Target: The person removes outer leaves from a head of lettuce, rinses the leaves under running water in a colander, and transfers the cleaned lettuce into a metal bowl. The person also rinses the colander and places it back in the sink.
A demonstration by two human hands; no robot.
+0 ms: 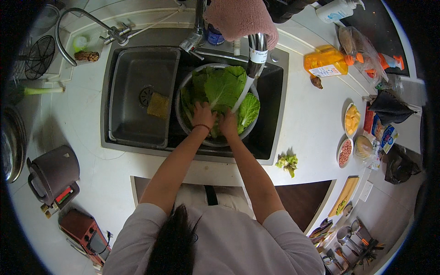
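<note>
A round metal basin [178, 105] stands in the right part of the sink, filled with green leafy vegetable leaves [221, 86]. My left hand [204, 117], with a thin band at its wrist, rests among the leaves at the basin's near side. Beside it, my right hand [228, 123] presses into the leaves, its fingertips partly hidden. Whether either hand grips a leaf cannot be made out. From the chrome faucet [257, 58], partly covered by a pink cloth [240, 17], a stream of water [242, 94] runs into the basin near my right hand.
At left in the sink sits a dark draining tray [129, 72] with a yellowish sponge [158, 105]. Leaf scraps [288, 163] lie on the right counter [306, 130]. Farther right are an orange soap bottle [325, 62] and two small dishes of food [352, 119]. An electric kettle [56, 172] stands far left.
</note>
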